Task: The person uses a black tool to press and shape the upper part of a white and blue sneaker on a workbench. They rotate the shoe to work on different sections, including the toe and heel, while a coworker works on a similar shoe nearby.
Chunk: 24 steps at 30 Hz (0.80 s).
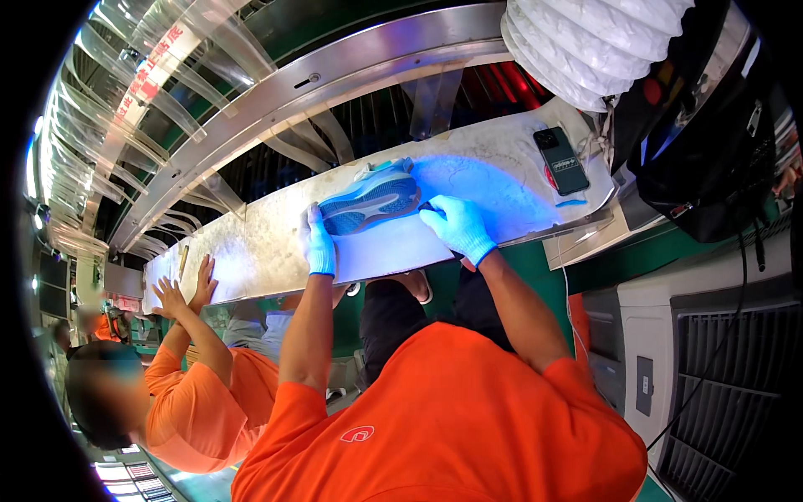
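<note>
A blue running shoe (368, 203) lies on its side on the pale bench, its patterned sole edge toward me. My left hand (319, 243), in a white glove that looks blue in the light, grips the shoe's left end. My right hand (457, 227), gloved too, is closed around a slim dark torch (427, 207), mostly hidden in the fist, just right of the shoe. Strong blue light spreads over the bench around the right hand and the shoe.
The long narrow bench (276, 222) runs along a metal machine rail (335, 75) with clear hoses. A dark phone (561, 161) lies at its right end, near a white duct (598, 42) and a black bag (711, 159). At left, a co-worker's hands (184, 289) rest on the bench.
</note>
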Each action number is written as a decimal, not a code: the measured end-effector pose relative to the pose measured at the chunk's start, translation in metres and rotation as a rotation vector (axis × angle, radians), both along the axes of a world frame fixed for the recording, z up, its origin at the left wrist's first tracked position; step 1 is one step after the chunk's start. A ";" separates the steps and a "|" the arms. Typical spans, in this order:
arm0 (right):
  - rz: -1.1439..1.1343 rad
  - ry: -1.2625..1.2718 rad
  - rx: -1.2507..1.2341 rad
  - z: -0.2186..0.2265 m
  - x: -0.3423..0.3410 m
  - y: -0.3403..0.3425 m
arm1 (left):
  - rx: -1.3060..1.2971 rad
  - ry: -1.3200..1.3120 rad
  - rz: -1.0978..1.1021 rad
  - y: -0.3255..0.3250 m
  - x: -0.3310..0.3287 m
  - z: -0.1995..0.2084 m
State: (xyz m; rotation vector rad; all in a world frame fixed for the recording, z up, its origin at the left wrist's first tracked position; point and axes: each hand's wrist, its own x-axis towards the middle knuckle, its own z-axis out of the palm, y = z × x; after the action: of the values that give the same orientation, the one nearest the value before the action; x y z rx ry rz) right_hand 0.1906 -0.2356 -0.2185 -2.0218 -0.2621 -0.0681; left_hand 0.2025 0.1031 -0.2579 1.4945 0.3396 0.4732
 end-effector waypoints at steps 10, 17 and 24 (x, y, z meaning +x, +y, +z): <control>0.039 0.067 0.095 -0.002 0.005 0.010 | 0.009 0.052 0.002 0.018 0.008 -0.001; 0.056 0.055 0.027 0.000 0.013 0.015 | -0.013 0.029 0.006 0.011 0.008 0.002; 0.054 0.096 -0.044 -0.002 0.018 0.017 | -0.019 0.016 0.034 0.015 0.008 0.000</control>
State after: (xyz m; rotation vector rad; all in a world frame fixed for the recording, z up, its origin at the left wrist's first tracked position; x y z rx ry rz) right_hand 0.2082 -0.2187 -0.2203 -2.0535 -0.2583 0.0690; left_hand 0.2103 0.1182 -0.2575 1.4763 0.3822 0.4840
